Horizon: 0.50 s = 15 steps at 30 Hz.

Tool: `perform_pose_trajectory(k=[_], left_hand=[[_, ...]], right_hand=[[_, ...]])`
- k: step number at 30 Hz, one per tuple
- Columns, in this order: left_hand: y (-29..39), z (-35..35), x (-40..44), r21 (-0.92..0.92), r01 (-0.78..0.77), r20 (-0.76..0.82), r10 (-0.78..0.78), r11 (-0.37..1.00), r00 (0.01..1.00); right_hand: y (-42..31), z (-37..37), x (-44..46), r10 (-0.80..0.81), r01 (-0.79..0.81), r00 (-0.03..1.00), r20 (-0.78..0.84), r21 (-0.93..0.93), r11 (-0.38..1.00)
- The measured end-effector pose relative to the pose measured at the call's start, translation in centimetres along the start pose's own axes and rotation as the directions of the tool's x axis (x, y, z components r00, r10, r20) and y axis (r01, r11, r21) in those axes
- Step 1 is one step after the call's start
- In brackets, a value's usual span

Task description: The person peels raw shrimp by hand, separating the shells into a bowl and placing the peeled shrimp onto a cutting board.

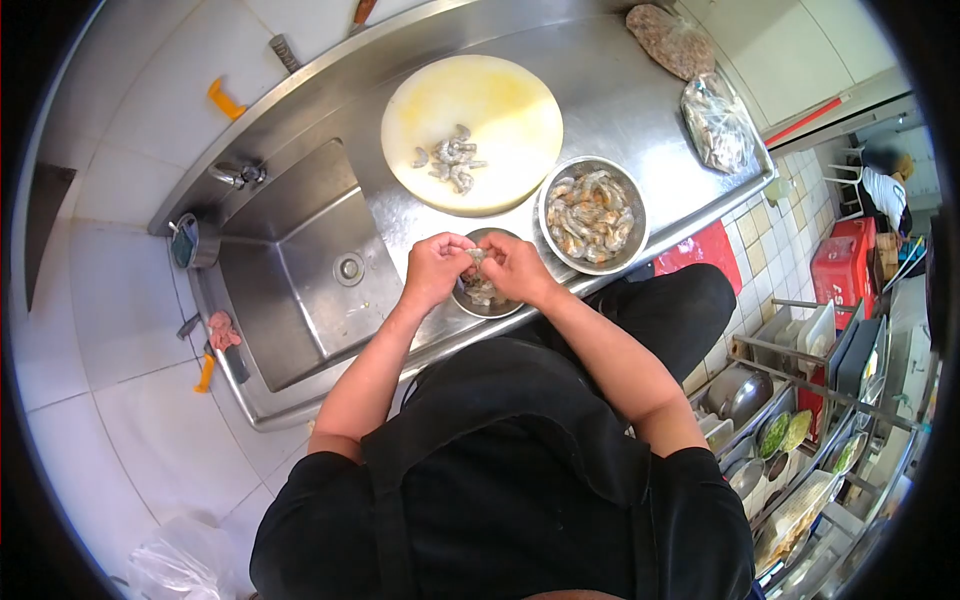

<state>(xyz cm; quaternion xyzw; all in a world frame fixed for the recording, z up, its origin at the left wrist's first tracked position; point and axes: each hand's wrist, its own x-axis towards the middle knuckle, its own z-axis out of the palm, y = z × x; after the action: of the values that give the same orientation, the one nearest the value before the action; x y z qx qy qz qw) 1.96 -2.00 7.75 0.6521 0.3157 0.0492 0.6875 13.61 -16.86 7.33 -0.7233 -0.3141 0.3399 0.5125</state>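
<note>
My left hand (438, 268) and my right hand (512, 268) meet above a small metal bowl (490, 309), fingers pinched together on a shrimp (474, 257). Below them, greyish shrimp pieces or shells (484, 292) lie in that bowl; my hands cover part of it. To the right stands a larger steel bowl (643, 215) filled with shell-on shrimp (590, 214). Behind my hands, a small pile of peeled-looking grey shrimp (456, 160) rests on a thick round white cutting board (510, 95).
A steel sink basin (300, 290) with a faucet (238, 175) is at the left. Two plastic bags, one of reddish-brown food (670, 40) and one silvery (718, 125), lie at the counter's far right. A rack with dishes (800, 400) stands at my right.
</note>
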Motion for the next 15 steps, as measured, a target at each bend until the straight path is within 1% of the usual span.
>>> perform_pose_trajectory(k=[1,2,4,6,7,9,10,11,12,13,14,15], left_hand=[[-0.4,-0.2,0.2,-0.07,-0.01,0.025,0.012,0.997,1.0],[-0.7,-0.5,0.3,-0.07,-0.011,0.022,0.012,0.997,1.0],[-1.1,-0.8,0.4,-0.147,0.013,0.091,0.001,0.989,0.996],[-1.4,-1.1,0.4,-0.178,0.016,0.106,0.003,0.984,0.994],[-1.6,-1.3,0.5,-0.208,0.018,0.122,0.007,0.978,0.992],[-1.9,-1.8,0.7,-0.208,0.003,0.144,0.027,0.978,0.989],[-2.0,-2.0,0.8,-0.208,-0.012,0.166,0.048,0.978,0.985],[-2.1,-2.0,0.8,-0.209,-0.013,0.165,0.048,0.978,0.985],[-1.8,-1.7,0.6,-0.058,-0.156,0.126,0.162,0.986,0.979],[-1.5,-1.4,0.4,0.098,-0.287,0.105,0.277,0.953,0.955],[-1.1,-1.3,0.3,0.098,-0.287,0.105,0.277,0.953,0.955],[0.3,-1.1,-0.1,0.318,-0.482,0.153,0.457,0.817,0.876]], right_hand=[[0.8,0.3,0.2,-0.001,0.001,1.0,0.003,0.0,1.0],[2.2,0.7,0.5,-0.005,0.006,1.0,0.019,-0.027,1.0],[2.4,0.7,0.7,-0.008,0.01,0.999,0.036,-0.053,0.999],[2.5,0.3,0.7,0.114,-0.131,0.982,0.148,0.112,0.985],[2.6,0.1,0.8,0.114,-0.131,0.982,0.148,0.112,0.985],[2.5,-0.2,1.1,0.206,-0.252,0.956,0.208,0.228,0.94],[2.3,-0.2,1.1,0.205,-0.251,0.956,0.209,0.228,0.941],[2.2,-0.3,1.1,0.234,-0.289,0.949,0.21,0.295,0.91],[2.0,-0.3,1.1,0.263,-0.326,0.941,0.213,0.361,0.874],[1.9,-0.5,1.2,0.263,-0.326,0.941,0.214,0.36,0.874],[1.9,-0.7,1.4,0.272,-0.337,0.936,0.223,0.349,0.874],[1.9,-0.9,1.5,0.281,-0.347,0.932,0.231,0.339,0.874]])
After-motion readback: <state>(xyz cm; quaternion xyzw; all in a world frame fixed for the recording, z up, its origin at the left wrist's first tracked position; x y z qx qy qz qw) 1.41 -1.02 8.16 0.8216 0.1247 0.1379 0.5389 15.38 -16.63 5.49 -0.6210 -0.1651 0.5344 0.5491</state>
